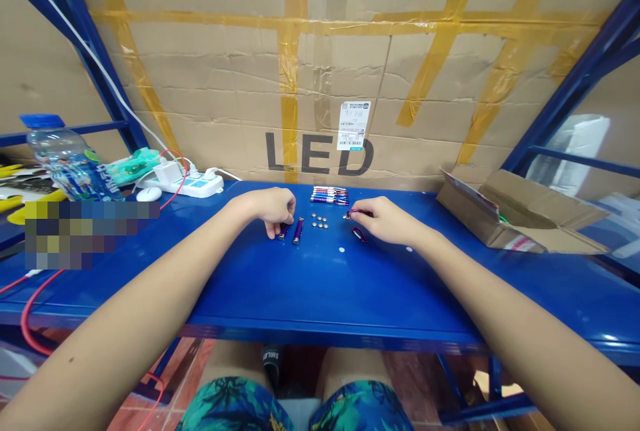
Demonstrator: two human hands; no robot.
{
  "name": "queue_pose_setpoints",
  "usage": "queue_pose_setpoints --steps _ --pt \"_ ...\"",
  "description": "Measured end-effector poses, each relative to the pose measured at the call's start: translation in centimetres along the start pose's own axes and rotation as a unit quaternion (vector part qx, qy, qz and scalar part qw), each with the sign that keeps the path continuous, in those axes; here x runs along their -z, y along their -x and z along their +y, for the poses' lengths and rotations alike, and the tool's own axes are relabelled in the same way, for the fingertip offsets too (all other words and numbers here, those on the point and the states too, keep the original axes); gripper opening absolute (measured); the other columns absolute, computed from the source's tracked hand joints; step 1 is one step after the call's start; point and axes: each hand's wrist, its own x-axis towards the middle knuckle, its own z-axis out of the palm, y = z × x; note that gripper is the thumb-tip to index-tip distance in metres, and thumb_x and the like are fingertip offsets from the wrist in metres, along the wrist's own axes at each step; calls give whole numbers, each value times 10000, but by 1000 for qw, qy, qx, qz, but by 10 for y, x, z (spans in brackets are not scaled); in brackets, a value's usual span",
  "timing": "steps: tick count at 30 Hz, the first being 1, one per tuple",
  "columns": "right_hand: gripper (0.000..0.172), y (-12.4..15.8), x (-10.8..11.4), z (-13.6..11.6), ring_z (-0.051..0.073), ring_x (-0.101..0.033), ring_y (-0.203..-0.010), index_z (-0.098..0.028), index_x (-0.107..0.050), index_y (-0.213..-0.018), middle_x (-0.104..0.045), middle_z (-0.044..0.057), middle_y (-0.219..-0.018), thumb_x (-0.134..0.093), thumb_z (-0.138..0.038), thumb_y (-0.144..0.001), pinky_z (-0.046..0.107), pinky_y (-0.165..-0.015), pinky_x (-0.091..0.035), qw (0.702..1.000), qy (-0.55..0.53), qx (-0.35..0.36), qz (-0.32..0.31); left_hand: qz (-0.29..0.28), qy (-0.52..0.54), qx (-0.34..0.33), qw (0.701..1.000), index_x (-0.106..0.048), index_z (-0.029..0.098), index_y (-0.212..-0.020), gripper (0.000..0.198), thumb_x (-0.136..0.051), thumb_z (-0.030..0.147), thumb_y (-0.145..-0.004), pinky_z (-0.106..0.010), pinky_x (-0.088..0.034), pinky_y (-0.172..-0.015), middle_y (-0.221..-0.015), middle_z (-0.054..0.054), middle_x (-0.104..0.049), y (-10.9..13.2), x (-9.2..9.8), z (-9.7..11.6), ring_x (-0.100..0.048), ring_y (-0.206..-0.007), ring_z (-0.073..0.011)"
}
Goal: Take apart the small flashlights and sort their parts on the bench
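My left hand (280, 209) is closed, its fingertips pinching the upper end of a short purple metal tube (283, 233) on the blue table. Beside it lies a second purple tube (298, 231), untouched. Several small silver button cells (320, 221) sit in two rows between my hands. In my right hand (383, 217), thumb and fingers close on a slim dark purple piece (361, 213) with a shiny silver end; its exact kind is hard to make out. Just below that hand rests another purple piece with a silver clip or loop (359, 235).
Behind the cells lies a row of red, blue and purple metal pen-like tubes (330, 195). An open cardboard box (515, 217) stands at right. On the left are a water bottle (70, 161), a white power strip (190, 183) and red cables. A large carton (225, 97) walls the back.
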Motion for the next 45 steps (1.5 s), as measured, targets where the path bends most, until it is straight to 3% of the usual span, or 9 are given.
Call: queue_pose_setpoints --steps 23,35,45 --pt "287 2 1 -4 188 -621 -698 -189 -648 -752 -707 49 -741 -468 -313 -938 314 -694 -441 999 -26 -18 -31 -13 35 -9 999 -476 113 -1301 463 -530 203 -850 -308 -575 -670 -817 -108 -767 0 -4 8 -728 -615 -209" --pt "288 2 0 -6 181 -613 -682 -189 -642 -741 -698 46 -723 -466 -309 -935 305 -685 -439 999 -28 -18 -38 2 63 7 998 -527 115 -1232 432 -530 132 -800 -302 -578 -670 -778 -94 -757 -3 -4 4 -728 -615 -208" --pt "288 3 1 -6 174 -607 -662 -194 -630 -723 -693 36 -704 -474 -319 -930 303 -671 -439 999 -33 -10 -35 -1 54 18 998 -538 102 -1244 437 -552 214 -822 -323 -584 -665 -786 -114 -737 -5 -3 1 -721 -621 -215"
